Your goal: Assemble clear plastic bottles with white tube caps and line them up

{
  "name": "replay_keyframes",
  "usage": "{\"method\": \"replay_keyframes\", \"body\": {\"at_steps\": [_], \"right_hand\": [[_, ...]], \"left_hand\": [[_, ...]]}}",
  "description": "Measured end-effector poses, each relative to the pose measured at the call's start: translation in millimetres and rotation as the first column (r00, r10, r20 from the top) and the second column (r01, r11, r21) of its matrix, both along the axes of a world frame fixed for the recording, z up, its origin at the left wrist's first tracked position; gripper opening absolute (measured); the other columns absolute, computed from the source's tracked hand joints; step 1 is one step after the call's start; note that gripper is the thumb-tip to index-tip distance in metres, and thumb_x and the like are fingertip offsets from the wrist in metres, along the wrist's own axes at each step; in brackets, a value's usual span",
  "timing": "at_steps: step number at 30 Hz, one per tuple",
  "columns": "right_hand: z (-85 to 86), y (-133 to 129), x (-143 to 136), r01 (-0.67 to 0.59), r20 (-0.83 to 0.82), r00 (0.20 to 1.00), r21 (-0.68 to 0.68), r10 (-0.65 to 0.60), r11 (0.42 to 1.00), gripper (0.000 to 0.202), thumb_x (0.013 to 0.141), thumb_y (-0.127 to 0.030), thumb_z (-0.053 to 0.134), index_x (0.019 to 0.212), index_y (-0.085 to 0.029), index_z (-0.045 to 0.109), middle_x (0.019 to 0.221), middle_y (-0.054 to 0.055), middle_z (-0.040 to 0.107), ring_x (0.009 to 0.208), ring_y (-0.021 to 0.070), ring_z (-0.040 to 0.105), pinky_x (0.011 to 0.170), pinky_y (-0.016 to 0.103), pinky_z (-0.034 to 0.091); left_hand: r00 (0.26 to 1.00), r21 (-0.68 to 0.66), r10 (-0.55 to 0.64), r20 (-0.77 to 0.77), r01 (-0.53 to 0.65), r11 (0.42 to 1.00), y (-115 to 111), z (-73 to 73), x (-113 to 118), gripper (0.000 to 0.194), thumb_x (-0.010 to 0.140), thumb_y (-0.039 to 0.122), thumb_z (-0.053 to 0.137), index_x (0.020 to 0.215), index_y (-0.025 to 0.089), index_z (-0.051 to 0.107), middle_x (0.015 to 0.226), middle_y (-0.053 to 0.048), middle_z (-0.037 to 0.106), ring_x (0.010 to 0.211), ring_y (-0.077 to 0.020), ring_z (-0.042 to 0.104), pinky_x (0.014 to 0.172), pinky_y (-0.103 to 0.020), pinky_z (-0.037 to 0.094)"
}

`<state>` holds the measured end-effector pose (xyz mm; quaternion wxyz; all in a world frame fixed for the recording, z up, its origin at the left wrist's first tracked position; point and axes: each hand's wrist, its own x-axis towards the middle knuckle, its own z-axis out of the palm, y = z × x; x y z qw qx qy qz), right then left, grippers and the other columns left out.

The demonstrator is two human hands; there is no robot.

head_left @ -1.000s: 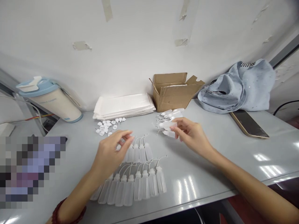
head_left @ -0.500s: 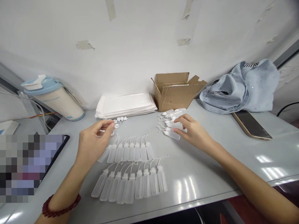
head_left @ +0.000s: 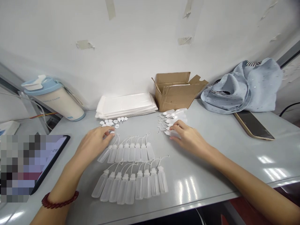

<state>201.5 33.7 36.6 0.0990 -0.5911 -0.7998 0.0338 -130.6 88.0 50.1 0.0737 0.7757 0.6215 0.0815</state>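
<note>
My left hand (head_left: 95,140) is at the near edge of a small pile of white caps (head_left: 109,122), with thumb and forefinger closed about one small white cap (head_left: 112,132). My right hand (head_left: 187,134) rests at a loose heap of clear plastic bottles. Its thumb and fingers straddle the nearest bottle (head_left: 167,132), whose body is mostly hidden by the hand. Between and below the hands lie two rows of translucent squeeze bottles with thin bent tubes: an upper row (head_left: 126,153) and a lower row (head_left: 125,189).
Behind the hands are a stack of white sheets or envelopes (head_left: 126,104) and an open cardboard box (head_left: 178,97). A tumbler (head_left: 56,100) and a tablet (head_left: 50,162) are at left. At right lie a blue cloth bag (head_left: 255,87) and a phone (head_left: 254,125).
My left hand has drawn back slightly toward me, uncovering more of the cap pile. The right hand has shifted a little left and down, onto the nearest bottle of the heap.
</note>
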Motion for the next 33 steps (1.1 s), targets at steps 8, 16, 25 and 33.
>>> {"method": "replay_keyframes", "body": {"at_steps": [8,16,25,33], "right_hand": [[5.1,-5.9,1.2,-0.026,-0.061,0.998,-0.011,0.026,1.000,0.022,0.085,-0.021,0.059,0.107,-0.014,0.058,0.109,0.013,0.059,0.075,0.0216,0.062,0.061,0.032,0.045],[24.1,-33.2,-20.5,-0.278,-0.349,0.918,-0.227,0.188,0.933,0.034,0.091,-0.024,0.046,0.058,-0.017,0.051,0.054,-0.003,0.046,0.049,0.0090,0.039,0.052,0.024,0.030],[20.6,-56.3,-45.9,-0.367,-0.318,0.914,-0.386,0.252,0.847,0.040,0.076,-0.019,0.057,0.041,-0.017,0.035,0.043,-0.008,0.020,0.043,0.0063,0.011,0.047,0.025,0.021],[16.4,-52.7,-45.4,-0.247,-0.240,0.960,-0.461,0.148,0.853,0.028,0.074,-0.033,0.058,0.054,-0.019,0.045,0.047,-0.004,0.040,0.045,0.0093,0.031,0.047,0.024,0.024]], "left_hand": [[1.000,-0.066,-0.011,0.004,0.012,0.998,-1.8,2.4,9.1,0.033,0.086,0.035,0.040,0.090,0.021,0.069,0.084,-0.008,0.068,0.078,-0.0277,0.063,0.067,-0.033,0.043],[0.972,-0.058,0.125,0.197,-0.115,0.992,-6.3,10.5,15.0,0.031,0.078,0.030,0.048,0.102,0.017,0.060,0.084,-0.006,0.064,0.078,-0.0241,0.062,0.075,-0.035,0.046],[0.866,-0.152,0.184,0.466,-0.127,0.980,-14.9,13.1,29.0,0.046,0.077,0.044,0.055,0.111,0.015,0.063,0.095,-0.008,0.066,0.088,-0.0227,0.063,0.077,-0.031,0.051],[0.787,-0.203,0.162,0.595,-0.048,0.978,-17.4,13.3,32.2,0.042,0.074,0.049,0.060,0.100,0.017,0.067,0.109,-0.009,0.069,0.094,-0.0248,0.063,0.076,-0.032,0.053]]}}
